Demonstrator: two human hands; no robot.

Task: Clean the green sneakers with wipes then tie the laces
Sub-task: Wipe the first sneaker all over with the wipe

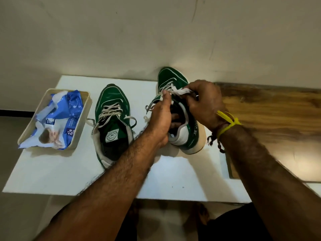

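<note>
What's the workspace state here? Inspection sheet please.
Surface: white table, with a wooden board on its right side.
Job's things: right sneaker tilted, held up; left sneaker flat, laces untied; wipe against the held sneaker's laces.
Clutter: blue wipes pack in beige tray.
Grippers: left hand grips the held sneaker's collar; right hand pinches the wipe.
Cables: nothing seen.
Surroundings: plain wall behind the table.
</note>
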